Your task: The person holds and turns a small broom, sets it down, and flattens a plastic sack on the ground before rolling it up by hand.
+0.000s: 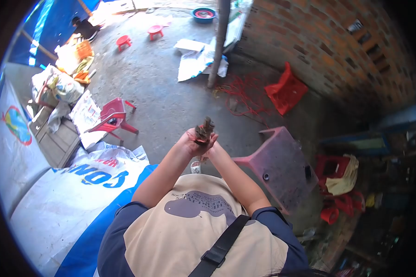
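Note:
My left hand [187, 143] and my right hand [212, 141] meet in front of my chest, palms up and fingers curled. Between them rests a brown, rough clump [203, 131] with a short stub pointing up; its exact kind is too small to make out. A bit of red shows along its edge. Most of my right fingers are hidden behind the clump and my left hand. Below the hands, a patterned sandal [196, 167] shows on the floor.
A pink plastic table [284, 166] stands close on the right, a red chair [114, 115] to the left. Beyond are a wooden post [218, 46], tangled red cord [245, 94] and a red bag [286, 90]. Large white sacks [46, 203] line the left. A person [85, 28] sits far back.

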### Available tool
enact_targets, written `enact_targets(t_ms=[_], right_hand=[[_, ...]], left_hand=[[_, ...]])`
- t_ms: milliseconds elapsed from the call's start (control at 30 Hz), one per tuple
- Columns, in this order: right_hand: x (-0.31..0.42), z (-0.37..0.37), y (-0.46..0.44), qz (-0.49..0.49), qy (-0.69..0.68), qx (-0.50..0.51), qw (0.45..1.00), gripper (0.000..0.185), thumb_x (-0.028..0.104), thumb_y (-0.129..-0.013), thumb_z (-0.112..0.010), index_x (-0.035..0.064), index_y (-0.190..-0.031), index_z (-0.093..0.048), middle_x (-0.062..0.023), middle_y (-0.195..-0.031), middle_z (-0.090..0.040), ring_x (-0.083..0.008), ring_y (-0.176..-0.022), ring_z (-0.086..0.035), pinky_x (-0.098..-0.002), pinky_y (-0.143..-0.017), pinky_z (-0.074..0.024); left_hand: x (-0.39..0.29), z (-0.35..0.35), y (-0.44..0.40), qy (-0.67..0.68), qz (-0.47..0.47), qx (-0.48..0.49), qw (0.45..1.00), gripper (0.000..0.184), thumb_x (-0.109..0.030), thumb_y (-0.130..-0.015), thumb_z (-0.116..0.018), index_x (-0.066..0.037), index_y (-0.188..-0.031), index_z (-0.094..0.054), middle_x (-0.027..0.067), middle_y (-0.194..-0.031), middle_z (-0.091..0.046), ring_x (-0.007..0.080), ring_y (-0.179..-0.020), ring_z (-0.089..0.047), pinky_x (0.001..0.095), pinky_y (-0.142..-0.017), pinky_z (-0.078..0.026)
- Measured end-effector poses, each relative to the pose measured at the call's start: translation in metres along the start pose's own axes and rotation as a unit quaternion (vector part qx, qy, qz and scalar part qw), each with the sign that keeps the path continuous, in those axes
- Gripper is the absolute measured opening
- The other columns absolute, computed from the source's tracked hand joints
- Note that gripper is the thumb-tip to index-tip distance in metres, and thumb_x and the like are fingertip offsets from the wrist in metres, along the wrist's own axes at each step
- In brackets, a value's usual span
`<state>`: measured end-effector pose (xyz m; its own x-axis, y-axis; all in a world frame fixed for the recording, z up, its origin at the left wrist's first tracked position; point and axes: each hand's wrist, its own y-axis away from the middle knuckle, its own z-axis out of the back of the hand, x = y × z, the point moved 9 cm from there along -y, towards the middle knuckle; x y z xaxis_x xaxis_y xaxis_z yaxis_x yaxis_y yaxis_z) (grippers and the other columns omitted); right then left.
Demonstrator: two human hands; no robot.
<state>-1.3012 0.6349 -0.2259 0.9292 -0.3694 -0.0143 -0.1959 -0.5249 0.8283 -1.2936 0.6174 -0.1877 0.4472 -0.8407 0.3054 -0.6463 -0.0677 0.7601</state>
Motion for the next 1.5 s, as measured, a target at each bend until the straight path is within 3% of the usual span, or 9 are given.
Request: enact_targets(t_ms=[133, 333, 567, 633, 900, 1000, 1100, 1400, 1500], right_hand=[[-0.051, 0.004, -0.054, -0.142, 0.213, 0.040, 0.966, 0.031, 0.034, -0.085, -0.049, 0.0031, -0.088, -0.051, -0.0128, -0.076, -0.060, -0.0203, -0.049, -0.059, -0.0307, -0.040, -0.0516], [-0.132, -0.014, -0.185, -0.357, 0.415, 0.159, 0.822, 0.027, 0.029, -0.087, -0.051, 0.0029, -0.093, -0.048, -0.0143, -0.079, -0.060, -0.0217, -0.056, -0.061, -0.0295, -0.046, -0.0554], [-0.146, -0.126, -0.314, -0.389, 0.471, 0.119, 0.783, 0.025, 0.030, -0.088, -0.049, 0.0061, -0.082, -0.054, -0.0061, -0.062, -0.057, -0.0198, -0.054, -0.061, -0.0240, -0.038, -0.0503], [-0.126, -0.128, -0.388, -0.382, 0.503, 0.120, 0.766, 0.031, 0.033, -0.089, -0.044, 0.0062, -0.078, -0.055, -0.0080, -0.064, -0.059, -0.0228, -0.059, -0.063, -0.0279, -0.042, -0.0510], [-0.081, -0.293, -0.418, -0.211, 0.379, -0.061, 0.899, 0.030, 0.016, -0.087, -0.027, -0.0050, -0.102, -0.043, -0.0198, -0.079, -0.058, -0.0283, -0.061, -0.062, -0.0406, -0.050, -0.0550], [-0.119, -0.327, -0.479, -0.197, 0.363, -0.074, 0.908, 0.031, 0.012, -0.084, -0.025, -0.0105, -0.101, -0.037, -0.0243, -0.086, -0.054, -0.0299, -0.059, -0.062, -0.0343, -0.050, -0.0566], [-0.165, -0.405, -0.464, -0.119, 0.441, -0.150, 0.877, 0.033, 0.014, -0.085, -0.025, -0.0137, -0.097, -0.036, -0.0217, -0.080, -0.053, -0.0284, -0.057, -0.062, -0.0334, -0.049, -0.0568], [-0.415, -0.591, -0.590, -0.308, 0.365, 0.033, 0.878, 0.031, 0.021, -0.089, -0.031, -0.0018, -0.093, -0.050, -0.0160, -0.076, -0.059, -0.0221, -0.054, -0.061, -0.0287, -0.043, -0.0547], [-0.482, -0.620, -0.679, -0.301, 0.398, 0.076, 0.863, 0.029, 0.023, -0.090, -0.034, 0.0002, -0.092, -0.051, -0.0156, -0.074, -0.059, -0.0229, -0.054, -0.062, -0.0300, -0.044, -0.0542]], left_hand=[[-0.063, 0.005, 0.026, -0.142, -0.158, -0.038, 0.976, 0.014, -0.011, -0.080, -0.043, -0.002, -0.086, -0.051, 0.0101, -0.071, -0.055, 0.0239, -0.059, -0.057, 0.0378, -0.059, -0.055], [-0.206, 0.020, -0.012, -0.070, -0.184, 0.051, 0.979, 0.018, -0.014, -0.078, -0.040, 0.002, -0.083, -0.047, 0.0105, -0.068, -0.052, 0.0191, -0.051, -0.052, 0.0257, -0.048, -0.051], [-0.338, -0.059, -0.087, -0.145, -0.139, 0.005, 0.980, 0.021, -0.017, -0.074, -0.043, 0.002, -0.080, -0.049, 0.0127, -0.064, -0.055, 0.0213, -0.052, -0.055, 0.0274, -0.047, -0.050], [-0.356, -0.095, -0.110, -0.241, -0.125, -0.113, 0.956, 0.022, -0.019, -0.071, -0.043, 0.001, -0.075, -0.050, 0.0130, -0.066, -0.056, 0.0242, -0.052, -0.055, 0.0341, -0.051, -0.049], [-0.443, -0.232, -0.189, -0.312, 0.068, -0.025, 0.947, 0.019, -0.017, -0.074, -0.044, 0.001, -0.074, -0.052, 0.0113, -0.063, -0.058, 0.0198, -0.052, -0.056, 0.0313, -0.053, -0.051], [-0.482, -0.292, -0.149, 0.040, 0.253, 0.124, 0.959, 0.021, -0.012, -0.079, -0.040, 0.008, -0.086, -0.041, 0.0077, -0.073, -0.044, 0.0122, -0.058, -0.045, 0.0207, -0.055, -0.046], [-0.546, -0.327, -0.107, 0.086, 0.275, 0.112, 0.951, 0.025, -0.011, -0.079, -0.042, 0.010, -0.092, -0.038, 0.0066, -0.074, -0.042, 0.0105, -0.059, -0.043, 0.0203, -0.054, -0.046], [-0.839, -0.386, -0.080, -0.019, 0.116, 0.077, 0.990, 0.021, -0.016, -0.076, -0.041, 0.003, -0.077, -0.050, 0.0110, -0.068, -0.053, 0.0202, -0.058, -0.052, 0.0294, -0.055, -0.049], [-0.966, -0.375, -0.107, -0.257, -0.090, -0.068, 0.960, 0.016, -0.016, -0.072, -0.043, -0.001, -0.075, -0.048, 0.0111, -0.063, -0.053, 0.0215, -0.055, -0.054, 0.0300, -0.050, -0.050]])
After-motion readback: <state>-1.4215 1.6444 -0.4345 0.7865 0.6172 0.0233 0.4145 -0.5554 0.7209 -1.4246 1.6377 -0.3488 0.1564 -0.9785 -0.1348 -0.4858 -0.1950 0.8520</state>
